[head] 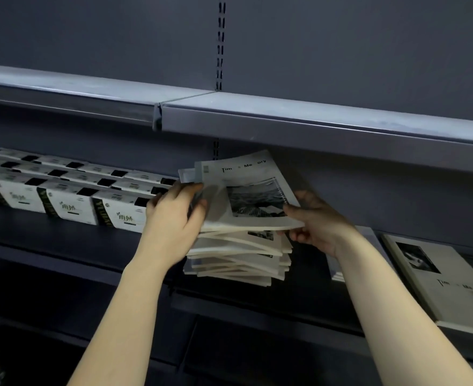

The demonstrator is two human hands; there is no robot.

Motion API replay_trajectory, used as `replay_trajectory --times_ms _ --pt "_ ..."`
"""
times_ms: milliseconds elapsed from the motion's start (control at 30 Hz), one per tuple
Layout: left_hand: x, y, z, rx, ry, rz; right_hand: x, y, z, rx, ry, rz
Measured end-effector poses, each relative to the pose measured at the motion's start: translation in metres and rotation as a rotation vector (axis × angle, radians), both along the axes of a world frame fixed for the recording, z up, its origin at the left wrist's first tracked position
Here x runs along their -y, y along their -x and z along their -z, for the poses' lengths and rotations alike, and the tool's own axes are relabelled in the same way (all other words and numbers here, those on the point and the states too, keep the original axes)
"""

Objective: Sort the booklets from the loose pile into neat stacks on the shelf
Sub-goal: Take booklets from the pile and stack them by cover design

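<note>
Pinching the top booklet (246,196), my right hand (321,221) has its thumb on the cover and fingers beneath, while my left hand (174,215) curls round the left edge, fingertips seemingly tucked under in shadow. It tilts above the loose pile (238,260) on the shelf (48,235), with white boxes (71,204) to the left.

"tim… me…ory" on top booklet (246,190), "雨娇" on white boxes (71,207)
</note>
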State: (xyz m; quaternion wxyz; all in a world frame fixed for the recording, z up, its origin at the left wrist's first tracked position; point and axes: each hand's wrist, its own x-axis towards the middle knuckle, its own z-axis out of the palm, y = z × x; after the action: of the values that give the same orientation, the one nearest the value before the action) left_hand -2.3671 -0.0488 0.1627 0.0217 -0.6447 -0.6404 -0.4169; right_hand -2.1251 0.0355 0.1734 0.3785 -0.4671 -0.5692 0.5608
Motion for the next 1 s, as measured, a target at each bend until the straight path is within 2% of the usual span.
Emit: replay_trajectory --times_ms 200,433,733,1000 --pt "0.004 -0.010 -0.001 -0.025 0.016 0.006 0.003 -0.008 0.002 -0.184 0.085 -0.009" --pt "0.004 -0.044 -0.010 -0.064 -0.017 -0.015 0.004 -0.042 0.003 -0.210 -0.002 0.053" --pt "-0.012 -0.150 -0.004 -0.051 -0.018 0.103 0.007 -0.149 0.019 -0.288 -0.065 0.232" --pt "-0.033 -0.268 0.042 -0.093 0.114 0.245 0.025 -0.265 0.045 -0.196 -0.009 0.465"
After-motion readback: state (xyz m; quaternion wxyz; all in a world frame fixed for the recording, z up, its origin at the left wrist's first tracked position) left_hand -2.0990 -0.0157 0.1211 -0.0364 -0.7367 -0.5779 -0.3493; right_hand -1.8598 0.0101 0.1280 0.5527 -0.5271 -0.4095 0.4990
